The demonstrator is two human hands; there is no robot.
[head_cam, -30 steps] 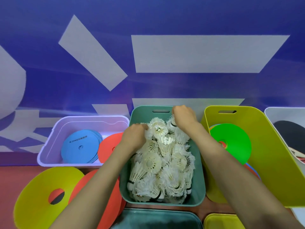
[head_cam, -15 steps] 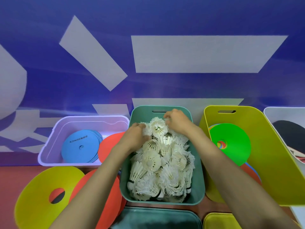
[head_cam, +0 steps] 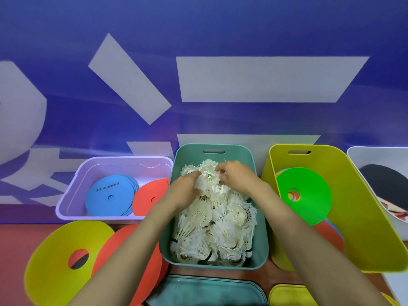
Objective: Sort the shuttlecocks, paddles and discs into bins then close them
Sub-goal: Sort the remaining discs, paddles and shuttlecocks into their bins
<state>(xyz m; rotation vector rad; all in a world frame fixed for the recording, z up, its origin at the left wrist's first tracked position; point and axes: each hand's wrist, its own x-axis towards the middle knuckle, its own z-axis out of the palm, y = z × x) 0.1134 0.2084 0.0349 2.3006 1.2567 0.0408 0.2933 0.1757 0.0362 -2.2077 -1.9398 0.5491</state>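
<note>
The left hand (head_cam: 184, 192) and the right hand (head_cam: 237, 178) are sitting at the far end of the teal bin (head_cam: 262, 239), fingers of each curling around shuttlecocks (head_cam: 217, 228) heaped inside it

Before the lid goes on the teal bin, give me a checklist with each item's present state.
1. Hands out of the teal bin: not ok. The left hand and right hand are both at its far end, fingers curled on shuttlecocks.
2. Pile below the rim: cannot tell; it heaps up at the far end.
3. Only shuttlecocks in this bin: ok on top; deeper, cannot tell.
4. Teal lid at hand: ok; it lies just in front of the bin.
5. Discs all binned: not ok. A yellow disc and an orange disc lie outside, in front of the lavender bin.
</note>
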